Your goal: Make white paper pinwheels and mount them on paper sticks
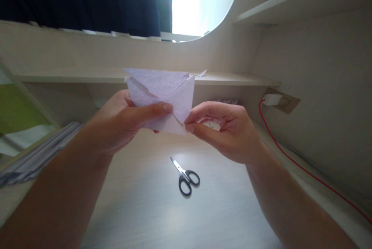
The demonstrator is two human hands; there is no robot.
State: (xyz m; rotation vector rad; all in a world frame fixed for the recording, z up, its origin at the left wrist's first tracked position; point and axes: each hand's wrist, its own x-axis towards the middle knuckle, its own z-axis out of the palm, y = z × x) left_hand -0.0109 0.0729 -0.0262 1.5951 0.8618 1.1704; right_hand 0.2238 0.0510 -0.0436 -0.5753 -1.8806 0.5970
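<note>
A folded paper envelope (162, 84), pale lilac-white with flaps meeting near its middle, is held up above the desk. My left hand (124, 121) grips it from the left, thumb flat across the front and fingers behind. With thumb and index finger, my right hand (223, 127) pinches the envelope's lower right corner. Whether a small flap edge lies between those fingertips is too fine to make out. Below the hands, a pair of scissors (186, 177) with black handles rests on the desk, its blades nearly closed and pointing up-left.
Behind the envelope runs a shelf (72, 74), with a small paper scrap (200, 73) on it. A white charger (272, 99) with a red cable (290, 157) is plugged in at the right wall. Stacked papers (43, 152) lie at left. A dark curtain (87, 5) hangs by the window.
</note>
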